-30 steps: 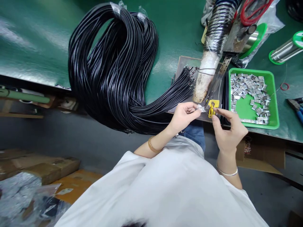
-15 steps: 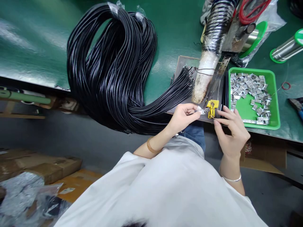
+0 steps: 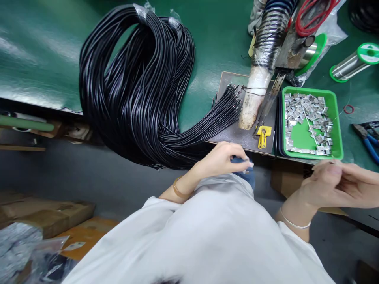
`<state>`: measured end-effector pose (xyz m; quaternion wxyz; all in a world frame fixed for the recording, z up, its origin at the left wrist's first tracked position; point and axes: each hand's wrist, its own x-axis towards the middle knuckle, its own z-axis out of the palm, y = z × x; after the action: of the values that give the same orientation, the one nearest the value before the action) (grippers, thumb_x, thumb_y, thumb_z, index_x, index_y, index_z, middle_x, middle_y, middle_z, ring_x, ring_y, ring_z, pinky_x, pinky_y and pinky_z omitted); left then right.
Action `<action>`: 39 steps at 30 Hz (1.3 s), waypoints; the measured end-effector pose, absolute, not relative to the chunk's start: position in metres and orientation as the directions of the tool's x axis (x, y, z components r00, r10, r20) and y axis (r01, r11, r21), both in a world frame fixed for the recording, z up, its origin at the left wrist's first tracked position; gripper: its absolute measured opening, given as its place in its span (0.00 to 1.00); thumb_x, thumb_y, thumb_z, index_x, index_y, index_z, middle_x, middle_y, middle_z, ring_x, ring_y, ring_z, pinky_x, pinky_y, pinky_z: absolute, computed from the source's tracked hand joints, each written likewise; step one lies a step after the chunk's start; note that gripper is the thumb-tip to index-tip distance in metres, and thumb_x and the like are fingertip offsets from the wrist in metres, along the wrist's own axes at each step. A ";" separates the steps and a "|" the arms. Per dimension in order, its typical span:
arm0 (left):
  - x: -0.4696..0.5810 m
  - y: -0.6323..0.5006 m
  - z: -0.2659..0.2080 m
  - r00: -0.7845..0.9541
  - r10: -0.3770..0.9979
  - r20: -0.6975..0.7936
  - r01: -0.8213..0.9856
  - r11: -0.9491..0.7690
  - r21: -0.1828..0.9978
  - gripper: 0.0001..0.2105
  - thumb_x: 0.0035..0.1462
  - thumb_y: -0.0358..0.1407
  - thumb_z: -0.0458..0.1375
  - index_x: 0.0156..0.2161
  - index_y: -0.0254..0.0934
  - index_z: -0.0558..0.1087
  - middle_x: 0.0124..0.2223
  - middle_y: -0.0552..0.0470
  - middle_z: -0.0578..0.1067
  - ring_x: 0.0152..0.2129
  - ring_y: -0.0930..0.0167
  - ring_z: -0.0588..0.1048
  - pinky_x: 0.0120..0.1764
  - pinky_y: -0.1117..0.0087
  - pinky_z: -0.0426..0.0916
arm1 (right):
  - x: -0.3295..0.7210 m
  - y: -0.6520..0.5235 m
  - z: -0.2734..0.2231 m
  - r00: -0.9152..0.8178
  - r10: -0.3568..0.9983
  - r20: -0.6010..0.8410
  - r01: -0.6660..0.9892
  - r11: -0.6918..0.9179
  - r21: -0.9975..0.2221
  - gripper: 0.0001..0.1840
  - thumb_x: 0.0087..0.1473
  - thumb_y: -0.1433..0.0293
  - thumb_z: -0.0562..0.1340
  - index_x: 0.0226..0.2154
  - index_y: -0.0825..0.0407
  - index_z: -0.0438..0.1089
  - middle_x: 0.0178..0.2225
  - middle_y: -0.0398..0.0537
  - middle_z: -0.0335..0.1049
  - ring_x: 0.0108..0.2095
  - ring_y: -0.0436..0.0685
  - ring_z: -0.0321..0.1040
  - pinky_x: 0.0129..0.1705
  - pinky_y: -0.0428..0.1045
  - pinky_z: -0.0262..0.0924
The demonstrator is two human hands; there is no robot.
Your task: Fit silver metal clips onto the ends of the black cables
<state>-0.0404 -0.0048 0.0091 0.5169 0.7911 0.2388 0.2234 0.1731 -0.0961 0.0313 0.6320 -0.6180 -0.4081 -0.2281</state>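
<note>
My left hand is closed in a pinch in front of the bench edge. A small shiny metal piece shows at its fingertips. My right hand is closed just below the green tray, its fingertips pressed together; what they hold is too blurred to make out. A thin pale strand crosses above the small metal parts in the tray, lined up with those fingertips. I cannot tell whether it joins them. Between the hands, a yellow clip sits on the grey board, touched by neither hand.
A thick bundle of black cables covers the bench's left, its ends fanning onto the board. A wrapped duct hangs over the board. Solder spools, a red ring and blue-handled pliers lie to the right. Cardboard boxes stand below left.
My left hand has drawn back from the yellow clip toward my body with the metal piece. My right hand has moved right and down, its fingers closing. The pale strand has appeared over the tray.
</note>
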 end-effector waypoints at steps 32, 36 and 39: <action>-0.023 -0.008 -0.010 0.677 0.733 -0.065 -0.083 0.163 0.983 0.09 0.60 0.35 0.58 0.38 0.29 0.76 0.25 0.50 0.77 0.21 0.77 0.73 0.29 0.77 0.67 | 0.259 -0.062 0.022 0.458 0.686 0.565 0.860 -0.181 -0.477 0.06 0.51 0.69 0.65 0.30 0.51 0.66 0.36 0.51 0.75 0.29 0.53 0.73 0.28 0.48 0.65; -0.013 -0.009 -0.019 0.549 0.836 -0.003 -0.028 0.022 0.999 0.07 0.58 0.33 0.59 0.37 0.30 0.76 0.26 0.52 0.76 0.24 0.76 0.73 0.32 0.75 0.68 | 0.209 -0.083 0.037 0.572 0.709 0.413 0.591 -0.006 -0.807 0.12 0.47 0.68 0.71 0.28 0.51 0.67 0.30 0.49 0.76 0.28 0.55 0.75 0.28 0.48 0.72; -0.012 -0.009 -0.014 0.539 0.842 -0.025 -0.028 0.047 0.998 0.06 0.56 0.33 0.61 0.34 0.30 0.74 0.26 0.53 0.74 0.23 0.77 0.72 0.29 0.76 0.66 | 0.174 -0.093 0.037 0.501 0.808 0.309 0.385 0.112 -0.916 0.12 0.50 0.70 0.70 0.28 0.51 0.65 0.33 0.48 0.77 0.31 0.55 0.77 0.34 0.52 0.77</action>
<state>-0.0121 -0.0087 -0.0136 0.6394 0.6007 0.3388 0.3400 0.1743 -0.0935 0.0373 0.5828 -0.6411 -0.4652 0.1816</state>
